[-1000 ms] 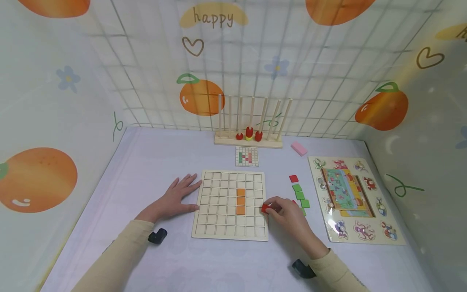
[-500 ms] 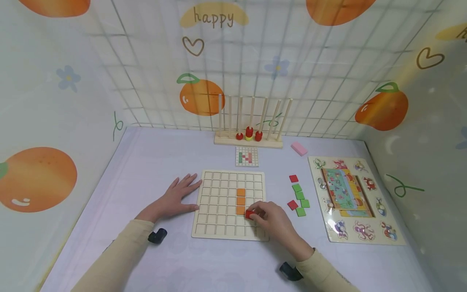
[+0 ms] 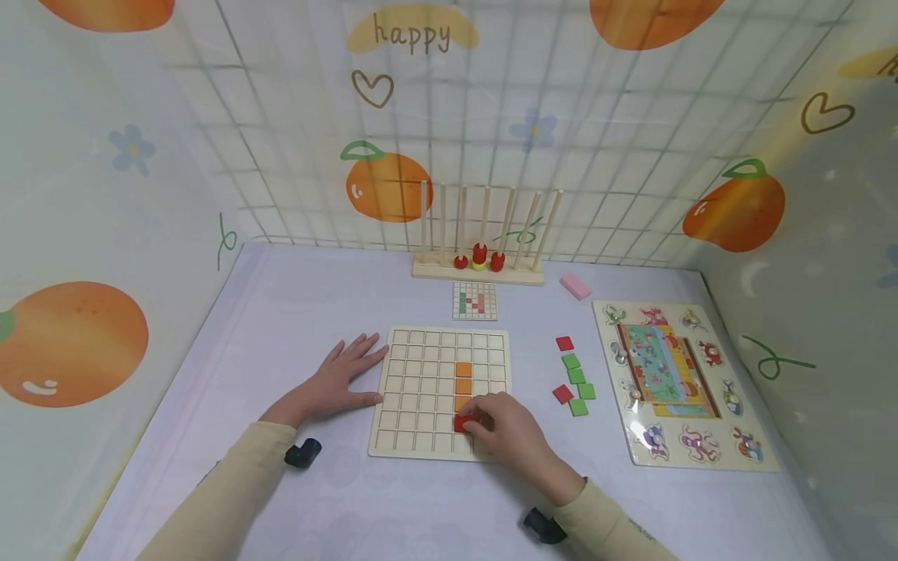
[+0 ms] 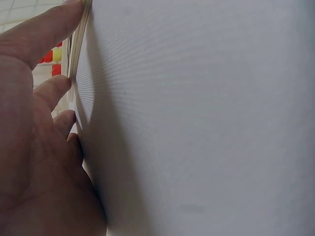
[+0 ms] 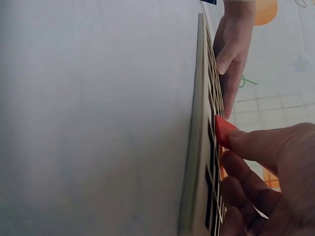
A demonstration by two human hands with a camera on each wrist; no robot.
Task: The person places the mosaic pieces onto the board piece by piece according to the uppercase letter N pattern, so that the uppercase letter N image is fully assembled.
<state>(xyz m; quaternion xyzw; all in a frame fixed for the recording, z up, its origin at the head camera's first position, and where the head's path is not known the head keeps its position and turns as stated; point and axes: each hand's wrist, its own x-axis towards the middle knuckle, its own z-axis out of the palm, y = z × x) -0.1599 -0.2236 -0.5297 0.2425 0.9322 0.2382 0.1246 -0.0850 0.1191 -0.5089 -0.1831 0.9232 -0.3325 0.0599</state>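
Note:
A wooden grid board (image 3: 414, 425) lies flat on the table, with several orange square tiles (image 3: 463, 378) standing in one column of it. My right hand (image 3: 512, 432) pinches a red square tile (image 3: 461, 423) between thumb and fingers, right at the cell below the lowest orange tile. In the right wrist view the red tile (image 5: 224, 132) is tilted, one edge at the grid. My left hand (image 3: 337, 382) lies with spread, straight fingers, its thumb and fingertips at the board's left edge. The left wrist view shows its fingers (image 4: 54, 24) against that edge.
Right of the board lie several green tiles (image 3: 576, 375) and loose red tiles (image 3: 564, 343). A small pattern card (image 3: 475, 301) sits behind the board, before a peg rack (image 3: 477, 273) with beads. A pink block (image 3: 575, 285) and an animal puzzle board (image 3: 673, 444) are farther right.
My right hand has moved left over the board, carrying the red tile from the right edge to below the orange column. The left hand has stayed in place.

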